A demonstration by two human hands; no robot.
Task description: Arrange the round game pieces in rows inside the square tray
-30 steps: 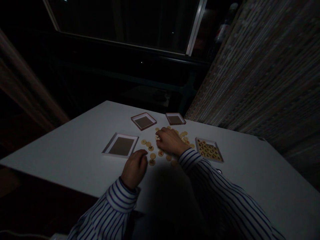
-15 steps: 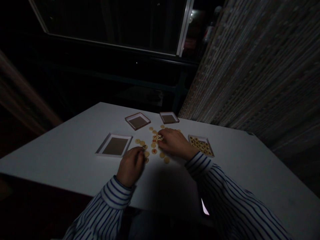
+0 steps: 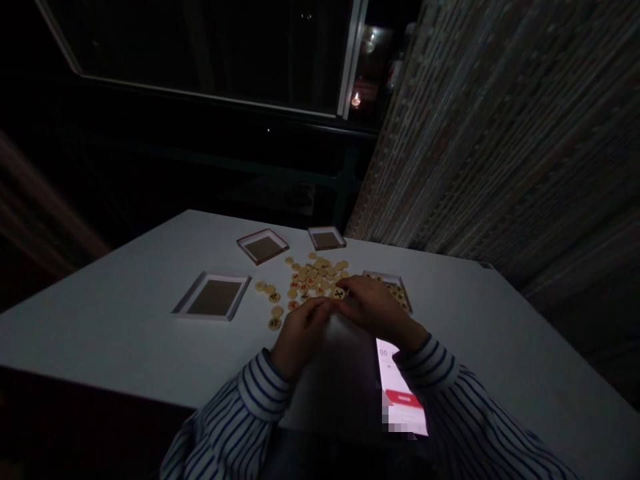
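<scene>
Head view: over the worktop, inside its front edge, right hand pinches a round piece so its mark shows; left hand: can't tell its grip.

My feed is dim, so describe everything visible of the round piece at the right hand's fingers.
The piece is a small, tan disc, perhaps wood or plastic, with a black marking on the face turned toward the camera. The right hand holds it in its fingers, at the near side of the loose discs. The left hand is close; whether it touches is unclear.
</scene>
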